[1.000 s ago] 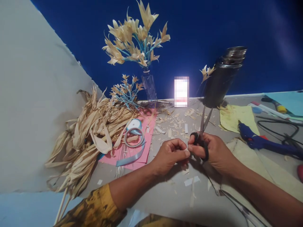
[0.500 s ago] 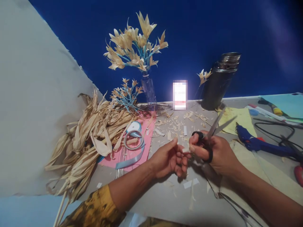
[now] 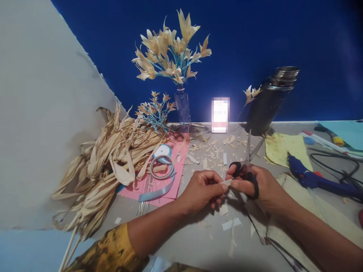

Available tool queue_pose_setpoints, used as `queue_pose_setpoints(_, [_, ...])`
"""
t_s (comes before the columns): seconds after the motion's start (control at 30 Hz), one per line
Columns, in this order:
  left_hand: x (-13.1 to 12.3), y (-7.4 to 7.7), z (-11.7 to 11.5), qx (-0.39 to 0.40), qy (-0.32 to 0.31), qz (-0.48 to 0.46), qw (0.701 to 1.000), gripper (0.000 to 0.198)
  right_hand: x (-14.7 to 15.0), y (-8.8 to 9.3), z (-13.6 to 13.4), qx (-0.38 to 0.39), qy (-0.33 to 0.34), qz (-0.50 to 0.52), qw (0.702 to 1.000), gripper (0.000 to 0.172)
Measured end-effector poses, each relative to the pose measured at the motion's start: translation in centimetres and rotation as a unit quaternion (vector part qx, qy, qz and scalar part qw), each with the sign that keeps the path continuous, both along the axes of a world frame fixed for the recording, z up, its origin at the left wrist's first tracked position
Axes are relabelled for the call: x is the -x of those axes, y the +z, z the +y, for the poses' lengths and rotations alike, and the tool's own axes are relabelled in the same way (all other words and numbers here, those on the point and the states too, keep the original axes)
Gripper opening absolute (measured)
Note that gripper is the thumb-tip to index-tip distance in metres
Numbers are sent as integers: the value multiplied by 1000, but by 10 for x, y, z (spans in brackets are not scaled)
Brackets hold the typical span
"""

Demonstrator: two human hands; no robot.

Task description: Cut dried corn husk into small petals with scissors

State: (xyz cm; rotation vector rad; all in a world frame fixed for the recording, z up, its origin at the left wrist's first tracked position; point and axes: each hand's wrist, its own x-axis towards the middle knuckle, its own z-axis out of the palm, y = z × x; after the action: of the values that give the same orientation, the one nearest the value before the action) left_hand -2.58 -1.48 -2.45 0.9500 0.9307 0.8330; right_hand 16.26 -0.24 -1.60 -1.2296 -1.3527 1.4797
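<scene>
Left hand [image 3: 202,189] pinched a small pale strip [image 3: 227,182] over the bench [image 3: 198,240]; right hand [image 3: 262,187], grip closed on scissors [image 3: 247,168], aimed the blades far, seemingly to free its fingertips

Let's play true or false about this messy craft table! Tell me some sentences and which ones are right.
1. The right hand holds the scissors. True.
2. The scissors' blades point down at the table. False: they point up and away from the person.
3. The left hand pinches a pale strip. True.
4. The glue gun is red. False: it is blue.
5. The dried husks lie right of the hands. False: they lie left.
</scene>
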Motion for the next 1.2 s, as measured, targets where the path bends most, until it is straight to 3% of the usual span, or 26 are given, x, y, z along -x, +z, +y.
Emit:
queue_pose_setpoints(0.13, [-2,-2,1,-8,13,-20,1000,39,6,0,-4,-11,-13,-22,1000,31])
queue_pose_setpoints(0.33, [-3,-5,4,-17,-1,-51,999,41,10,3,-6,28,-5,30,999,35])
queue_pose_setpoints(0.53, [3,-4,6,-43,-82,-61,994,42,2,-2,1,110,108,185,971,33])
queue_pose_setpoints(0.63, [5,-7,9,-25,-64,-83,994,41,-2,-3,5,129,97,239,958,31])
queue_pose_setpoints(0.7, [5,-9,10,-16,-30,-93,995,40,-3,-4,6,87,55,235,967,32])
queue_pose_setpoints(0.8, [3,-8,9,-27,5,-69,997,38,1,-2,2,37,28,132,990,38])
queue_pose_setpoints(0.93, [0,-6,6,-33,-10,-38,999,39,8,3,-7,48,15,23,998,37])
queue_pose_setpoints(1.2, [1,-6,6,11,-59,-127,990,43,4,-2,-3,65,57,180,980,35])
